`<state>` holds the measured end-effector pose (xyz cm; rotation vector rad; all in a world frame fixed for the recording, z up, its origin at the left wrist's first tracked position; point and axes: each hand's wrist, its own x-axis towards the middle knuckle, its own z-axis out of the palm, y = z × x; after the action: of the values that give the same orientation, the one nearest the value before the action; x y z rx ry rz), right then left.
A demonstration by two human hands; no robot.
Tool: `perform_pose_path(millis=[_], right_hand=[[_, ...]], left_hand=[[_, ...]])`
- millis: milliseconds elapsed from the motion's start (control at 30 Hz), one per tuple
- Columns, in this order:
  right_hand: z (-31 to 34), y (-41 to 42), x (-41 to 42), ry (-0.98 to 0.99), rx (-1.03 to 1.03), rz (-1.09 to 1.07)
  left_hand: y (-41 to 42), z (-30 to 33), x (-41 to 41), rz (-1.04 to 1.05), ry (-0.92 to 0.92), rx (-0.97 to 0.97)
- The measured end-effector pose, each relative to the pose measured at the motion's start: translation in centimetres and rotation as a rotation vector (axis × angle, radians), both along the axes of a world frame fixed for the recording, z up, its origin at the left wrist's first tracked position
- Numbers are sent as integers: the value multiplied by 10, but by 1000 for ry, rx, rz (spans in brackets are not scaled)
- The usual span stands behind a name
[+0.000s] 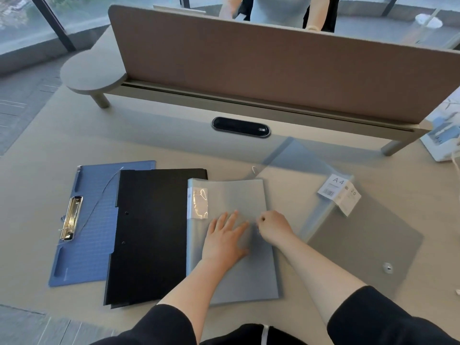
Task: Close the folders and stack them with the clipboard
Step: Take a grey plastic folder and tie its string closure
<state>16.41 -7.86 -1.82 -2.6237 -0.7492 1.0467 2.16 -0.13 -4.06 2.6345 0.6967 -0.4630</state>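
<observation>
The left hand [225, 241] lies flat, fingers spread, on the grey display folder's [239, 275] pages; the right hand [272, 226] pinches a page edge. Black folder [151, 235] and blue clipboard [92, 227] lie leftward on the bench [174, 150].

My left hand [225, 241] hides part of the grey folder's [239, 270] pages; the black folder [151, 235] covers the blue clipboard's [92, 220] right edge; far right, a white box [445, 135] is cut off.

Office, desk [62, 135] with divider screen [249, 70], glass walls [29, 21]
</observation>
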Motion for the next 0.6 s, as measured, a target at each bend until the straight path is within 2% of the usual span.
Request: perform_pose_path(millis=[200, 300, 433, 600], right_hand=[[-1, 2, -22, -84, -111, 347], [-1, -9, -30, -86, -163, 404], [2, -20, -29, -40, -108, 287], [7, -23, -9, -5, 100, -166]], left_hand=[[1, -4, -2, 14, -27, -14], [1, -3, -2, 29, -28, -37], [1, -2, -1, 40, -19, -35], [0, -1, 0, 35, 7, -36]])
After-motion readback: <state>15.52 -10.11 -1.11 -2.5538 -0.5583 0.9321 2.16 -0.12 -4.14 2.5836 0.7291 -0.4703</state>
